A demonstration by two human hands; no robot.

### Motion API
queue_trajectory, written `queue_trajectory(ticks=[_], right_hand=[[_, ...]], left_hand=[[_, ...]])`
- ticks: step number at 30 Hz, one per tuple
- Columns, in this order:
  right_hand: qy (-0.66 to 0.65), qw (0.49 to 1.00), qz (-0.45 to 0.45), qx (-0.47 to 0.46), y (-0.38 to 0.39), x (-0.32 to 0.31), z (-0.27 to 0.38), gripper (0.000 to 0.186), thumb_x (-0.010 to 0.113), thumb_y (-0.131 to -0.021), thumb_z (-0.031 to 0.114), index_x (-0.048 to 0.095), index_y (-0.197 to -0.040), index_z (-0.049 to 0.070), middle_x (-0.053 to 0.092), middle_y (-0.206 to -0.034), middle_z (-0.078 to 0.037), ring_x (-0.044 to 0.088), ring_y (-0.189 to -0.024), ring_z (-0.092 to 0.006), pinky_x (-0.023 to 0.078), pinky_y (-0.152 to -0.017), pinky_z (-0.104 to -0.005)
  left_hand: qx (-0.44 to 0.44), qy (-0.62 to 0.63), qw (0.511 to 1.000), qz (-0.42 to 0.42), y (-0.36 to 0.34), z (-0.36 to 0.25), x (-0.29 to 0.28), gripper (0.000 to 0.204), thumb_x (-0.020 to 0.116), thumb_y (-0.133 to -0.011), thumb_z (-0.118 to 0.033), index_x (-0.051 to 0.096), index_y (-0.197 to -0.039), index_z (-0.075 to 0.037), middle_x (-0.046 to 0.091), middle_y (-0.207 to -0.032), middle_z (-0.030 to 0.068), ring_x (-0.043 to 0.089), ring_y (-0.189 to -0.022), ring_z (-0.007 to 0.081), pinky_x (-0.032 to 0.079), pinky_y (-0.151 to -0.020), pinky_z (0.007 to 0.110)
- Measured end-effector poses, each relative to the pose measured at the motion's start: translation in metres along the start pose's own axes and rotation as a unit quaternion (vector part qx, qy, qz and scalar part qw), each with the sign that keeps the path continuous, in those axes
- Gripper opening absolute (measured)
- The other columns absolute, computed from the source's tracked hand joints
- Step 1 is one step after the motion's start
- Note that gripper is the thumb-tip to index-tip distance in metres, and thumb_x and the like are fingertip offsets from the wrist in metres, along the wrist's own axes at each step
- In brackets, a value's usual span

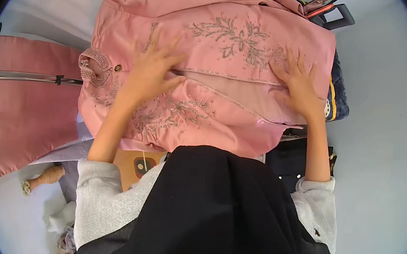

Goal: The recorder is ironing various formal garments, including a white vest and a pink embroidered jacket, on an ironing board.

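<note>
A pink satin garment (pixel 246 16) with silvery beaded leaf embroidery lies spread out before me, its beaded collar (pixel 95 64) at the left and a long beaded front opening across the middle showing a paler pink layer. My left hand (pixel 154 66) rests palm down, fingers spread, on the upper front beside the opening. My right hand (pixel 295 80) lies likewise spread on the right part of the front, near the embroidery and the opening's edge. Both hands appear to hold nothing.
At left hang more pink fabric (pixel 18 121) and a metal rail (pixel 18 76), with a tan vase-like object (pixel 47 177) below. Dark folded cloths (pixel 340 92) and black fabric (pixel 285 156) lie at right under the garment. A black-framed item (pixel 339 17) with chrome tubing is at the back right.
</note>
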State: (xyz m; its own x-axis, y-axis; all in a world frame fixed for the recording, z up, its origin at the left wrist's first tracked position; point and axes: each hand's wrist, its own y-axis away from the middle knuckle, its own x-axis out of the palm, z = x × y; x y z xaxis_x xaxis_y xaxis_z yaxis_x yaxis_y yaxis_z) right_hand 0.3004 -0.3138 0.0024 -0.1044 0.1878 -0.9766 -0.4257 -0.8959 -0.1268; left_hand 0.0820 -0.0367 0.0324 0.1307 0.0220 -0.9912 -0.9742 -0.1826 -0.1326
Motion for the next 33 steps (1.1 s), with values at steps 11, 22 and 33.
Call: queue_trajectory(ticks=[11, 22, 33], right_hand=[[0.043, 0.989, -0.143, -0.002, 0.030, -0.018, 0.028, 0.029, 0.064, -0.067, 0.015, 0.069, -0.095, 0.014, 0.037, -0.143, 0.000, 0.024, -0.137, -0.0269, 0.000, -0.104, -0.0622], [-0.088, 0.994, -0.023, 0.062, 0.058, 0.003, 0.017, 0.044, 0.071, -0.070, 0.033, 0.067, -0.111, 0.017, 0.025, -0.148, -0.012, 0.017, -0.137, -0.0371, 0.007, -0.103, -0.0636], [0.019, 0.872, -0.141, 0.468, 0.050, 0.024, -0.067, 0.056, 0.054, -0.082, 0.055, 0.062, -0.107, 0.005, 0.040, -0.138, -0.012, 0.028, -0.133, -0.0341, 0.020, -0.097, -0.0658]], left_hand=[[0.030, 0.030, 0.997, -0.057, 0.011, -0.009, 0.013, 0.026, 0.070, -0.072, -0.029, 0.070, -0.096, -0.018, 0.045, -0.136, -0.0052, 0.024, -0.135, 0.0268, 0.016, -0.099, 0.065], [-0.054, 0.083, 0.995, -0.011, 0.023, 0.003, 0.009, 0.018, 0.067, -0.075, -0.020, 0.070, -0.093, -0.016, 0.042, -0.139, 0.0001, 0.024, -0.135, 0.0347, 0.015, -0.101, 0.062], [-0.103, 0.065, 0.991, -0.051, 0.010, -0.010, 0.019, 0.065, 0.074, -0.060, -0.029, 0.054, -0.121, -0.017, 0.031, -0.146, 0.0061, 0.018, -0.137, 0.0329, 0.015, -0.099, 0.066]])
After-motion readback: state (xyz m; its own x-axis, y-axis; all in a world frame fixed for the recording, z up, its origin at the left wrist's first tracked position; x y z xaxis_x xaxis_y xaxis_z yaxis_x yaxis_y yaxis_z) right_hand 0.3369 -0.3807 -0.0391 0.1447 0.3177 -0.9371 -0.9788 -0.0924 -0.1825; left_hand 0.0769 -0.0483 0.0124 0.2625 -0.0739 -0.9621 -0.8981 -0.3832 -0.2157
